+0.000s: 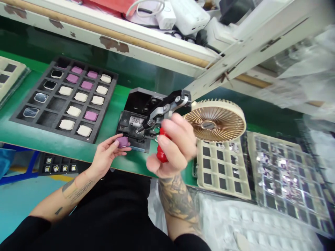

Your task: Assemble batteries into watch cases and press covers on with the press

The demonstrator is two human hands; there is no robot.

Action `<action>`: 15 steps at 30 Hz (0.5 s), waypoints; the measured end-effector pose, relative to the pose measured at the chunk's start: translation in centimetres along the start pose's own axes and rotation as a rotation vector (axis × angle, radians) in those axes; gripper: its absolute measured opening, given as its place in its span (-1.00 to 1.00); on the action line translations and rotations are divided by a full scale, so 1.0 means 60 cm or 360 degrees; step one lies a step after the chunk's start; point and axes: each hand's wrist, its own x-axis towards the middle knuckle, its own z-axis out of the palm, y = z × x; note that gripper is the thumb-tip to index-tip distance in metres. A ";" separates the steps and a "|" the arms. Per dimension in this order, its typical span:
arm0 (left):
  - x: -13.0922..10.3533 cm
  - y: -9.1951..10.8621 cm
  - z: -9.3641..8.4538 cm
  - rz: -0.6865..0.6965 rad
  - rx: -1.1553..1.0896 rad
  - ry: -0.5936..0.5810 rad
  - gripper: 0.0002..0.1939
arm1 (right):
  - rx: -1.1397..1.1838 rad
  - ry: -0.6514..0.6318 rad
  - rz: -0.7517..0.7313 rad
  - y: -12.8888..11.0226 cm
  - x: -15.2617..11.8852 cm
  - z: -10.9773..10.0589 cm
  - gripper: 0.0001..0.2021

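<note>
A small purple watch-shaped case (122, 142) is pinched between the thumb and fingers of my left hand (107, 151), just in front of a black toggle-clamp press (138, 120). My right hand (175, 146) is wrapped round the press's red handle (161, 148), whose lower end shows below the fingers. The clamp's metal linkage slopes down from upper right, and its plunger tip sits over the fixture. Left of the press lies a dark grey foam tray (49, 120) holding several white cases (74, 111), purple cases (91, 115) and dark-screened pieces (30, 112).
A round desk fan (208, 125) stands right of the press. Beyond it are a cream compartment tray (200, 174) and a clear-covered tray (290, 174). A shelf edge (104, 40) with chargers and cables runs above. Below the left bench edge sits a small black tray (56, 170).
</note>
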 end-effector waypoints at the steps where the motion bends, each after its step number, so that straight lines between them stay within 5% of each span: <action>1: 0.000 0.004 -0.002 -0.0011 -0.0006 -0.0016 -0.37 | 0.0025 0.0039 -0.0190 0.001 0.026 0.002 -0.49; 4: 0.002 0.007 -0.008 0.0017 0.0040 -0.0015 -0.43 | 0.0247 0.0348 -0.0542 -0.018 0.097 -0.001 -0.61; 8: 0.003 0.004 -0.020 0.0060 0.0063 -0.0057 -0.50 | 0.0490 0.0533 -0.0249 -0.049 0.132 -0.012 -0.60; 12: -0.006 0.004 -0.024 0.0052 0.0285 -0.0156 -0.40 | 0.0321 0.0710 0.0123 -0.052 0.053 -0.021 -0.62; 15: -0.009 -0.002 -0.021 0.0016 0.0529 -0.0242 -0.42 | 0.0260 0.0350 0.0636 -0.051 -0.055 -0.028 -0.75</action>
